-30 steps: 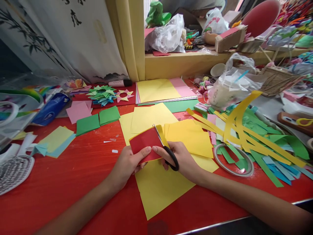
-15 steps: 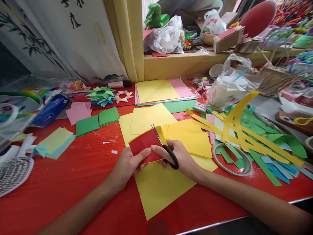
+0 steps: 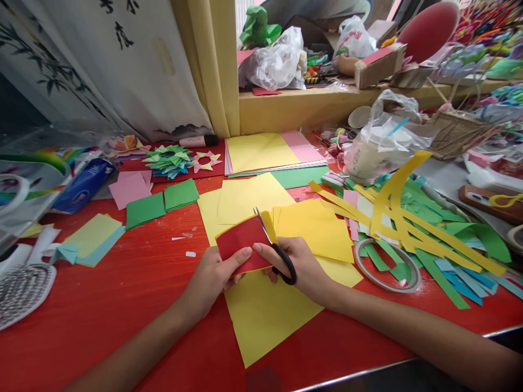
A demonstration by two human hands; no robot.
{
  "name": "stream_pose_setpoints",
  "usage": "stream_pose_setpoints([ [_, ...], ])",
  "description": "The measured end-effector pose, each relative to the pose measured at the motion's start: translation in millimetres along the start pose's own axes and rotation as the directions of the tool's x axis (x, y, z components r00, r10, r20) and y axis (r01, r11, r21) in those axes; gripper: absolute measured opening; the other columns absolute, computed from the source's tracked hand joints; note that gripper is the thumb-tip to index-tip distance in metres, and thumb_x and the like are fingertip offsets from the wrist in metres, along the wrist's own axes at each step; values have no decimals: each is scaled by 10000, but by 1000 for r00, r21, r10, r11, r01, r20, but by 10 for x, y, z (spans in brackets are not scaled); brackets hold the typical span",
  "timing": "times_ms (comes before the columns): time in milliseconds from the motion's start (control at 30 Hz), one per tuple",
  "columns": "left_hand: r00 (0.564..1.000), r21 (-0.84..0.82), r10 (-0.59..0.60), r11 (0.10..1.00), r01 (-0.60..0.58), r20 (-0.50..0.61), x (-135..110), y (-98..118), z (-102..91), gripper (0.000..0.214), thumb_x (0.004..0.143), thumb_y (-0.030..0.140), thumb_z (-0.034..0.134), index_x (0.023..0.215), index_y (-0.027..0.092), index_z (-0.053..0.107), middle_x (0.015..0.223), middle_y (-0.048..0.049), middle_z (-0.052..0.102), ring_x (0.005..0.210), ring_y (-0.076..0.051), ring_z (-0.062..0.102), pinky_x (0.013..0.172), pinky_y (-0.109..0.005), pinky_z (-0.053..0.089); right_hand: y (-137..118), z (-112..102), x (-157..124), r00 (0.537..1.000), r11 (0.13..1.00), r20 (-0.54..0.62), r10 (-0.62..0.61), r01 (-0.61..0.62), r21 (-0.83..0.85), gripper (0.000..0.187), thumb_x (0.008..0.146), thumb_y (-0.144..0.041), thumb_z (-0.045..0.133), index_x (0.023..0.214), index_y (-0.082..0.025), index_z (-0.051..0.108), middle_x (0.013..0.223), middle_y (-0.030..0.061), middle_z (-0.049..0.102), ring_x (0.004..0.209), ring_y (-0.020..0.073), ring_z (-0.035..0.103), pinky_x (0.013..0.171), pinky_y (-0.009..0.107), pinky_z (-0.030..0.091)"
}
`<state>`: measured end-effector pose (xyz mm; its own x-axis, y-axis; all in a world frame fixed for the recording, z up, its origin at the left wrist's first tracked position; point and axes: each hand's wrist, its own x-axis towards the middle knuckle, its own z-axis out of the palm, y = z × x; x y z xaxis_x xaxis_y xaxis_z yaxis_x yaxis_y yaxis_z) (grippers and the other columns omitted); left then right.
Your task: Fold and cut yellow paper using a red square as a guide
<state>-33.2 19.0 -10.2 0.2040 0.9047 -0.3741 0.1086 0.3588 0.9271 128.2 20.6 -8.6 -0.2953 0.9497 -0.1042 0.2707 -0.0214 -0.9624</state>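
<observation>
Moved: slight camera drift only; hands, scissors and paper keep nearly the same pose as a second ago.
Left hand point(image 3: 214, 275): closed on the red paper point(image 3: 239, 239), thumb on top, other fingers mostly hidden underneath.
Right hand point(image 3: 304, 267): holding black-handled scissors point(image 3: 288, 267), thumb tip against the red paper near the left thumb.
Blades: narrow gap at the tips, lying along the red paper's right side, over the yellow paper point(image 3: 269, 226) behind it. Can't tell how far any cut runs.
Red paper location: held above the middle of the red table point(image 3: 163, 305), between its front and back edges.
Under the hands: large yellow sheet point(image 3: 267, 321), one corner toward the front edge.
Table right side: tape roll point(image 3: 416, 276), yellow paper strips point(image 3: 441, 242).
Table left side: green paper squares point(image 3: 146, 210); hairbrush point(image 3: 26, 294) at the far left.
Back edge: marker point(image 3: 198, 141) near the curtain point(image 3: 220, 71).
</observation>
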Motion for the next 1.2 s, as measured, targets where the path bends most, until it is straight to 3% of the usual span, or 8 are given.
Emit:
stream_pose_setpoints([
  [333, 1000, -3, 18, 1000, -18, -9, -18, 26, 24, 388, 709, 391, 590, 498, 170, 351, 442, 67, 318, 397, -48, 300, 375, -172, 255, 50, 7, 12, 999, 995, -5, 52, -51, 87, 410, 747, -490, 551, 516, -185, 402, 384, -47, 436, 360, 78, 424, 380, 200, 298],
  [500, 999, -13, -6, 1000, 5, -33, -23, -2, 11, 427, 698, 419, 594, 460, 166, 345, 430, 53, 347, 411, -59, 341, 431, -194, 334, -104, -135, 71, 997, 964, -71, -33, 51, 260, 365, 795, -400, 526, 524, -166, 454, 426, -34, 450, 406, 66, 415, 429, 209, 314],
  [667, 997, -11, 26, 1000, -27, -69, -7, -20, -14, 450, 711, 396, 584, 422, 165, 327, 436, 37, 362, 442, -71, 370, 443, -196, 333, -247, -783, 245, 942, 646, -333, 39, 230, 728, 209, 727, -349, 604, 717, -143, 571, 500, -81, 396, 395, -10, 326, 319, 157, 84],
  [800, 995, -67, 16, 997, -23, -98, -3, -14, -5, 406, 689, 376, 607, 464, 171, 339, 447, 46, 360, 438, -70, 368, 433, -191, 337, -104, -1387, 341, 908, 653, -419, 19, 306, 692, 352, 759, -334, 484, 518, -78, 506, 412, -105, 339, 372, -45, 291, 351, 216, 33],
  [867, 994, -88, 18, 996, -28, -112, -3, -13, 2, 376, 682, 375, 618, 488, 171, 367, 452, 48, 374, 431, -69, 366, 432, -194, 347, -21, -1559, 360, 901, 671, -434, 21, 309, 675, 521, 806, -355, 254, 432, -26, 406, 378, -98, 310, 353, -80, 263, 364, 257, 66],
  [967, 994, -104, 17, 994, -27, -104, -5, -17, 5, 351, 683, 372, 625, 507, 169, 399, 466, 45, 399, 437, -72, 381, 440, -197, 366, 29, -1623, 356, 884, 635, -466, 34, 341, 693, 549, 806, -370, 259, 400, -35, 415, 384, -83, 354, 357, -76, 292, 364, 253, 100],
  [1133, 996, -143, 0, 990, -13, -94, -10, -7, 7, 325, 673, 358, 649, 524, 163, 436, 500, 46, 440, 449, -69, 420, 455, -190, 397, 7, -1489, 305, 813, 345, -569, 123, 503, 792, 489, 748, -433, 499, 369, -124, 485, 522, 50, 550, 474, 19, 450, 382, 202, 254],
  [1200, 997, -152, -12, 988, 0, -77, -11, -1, 8, 291, 673, 363, 647, 558, 164, 469, 543, 35, 482, 479, -84, 461, 469, -203, 416, 4, -1437, 286, 801, 307, -593, 84, 546, 780, 461, 728, -441, 537, 375, -148, 493, 592, 90, 590, 529, 51, 487, 422, 198, 322],
])
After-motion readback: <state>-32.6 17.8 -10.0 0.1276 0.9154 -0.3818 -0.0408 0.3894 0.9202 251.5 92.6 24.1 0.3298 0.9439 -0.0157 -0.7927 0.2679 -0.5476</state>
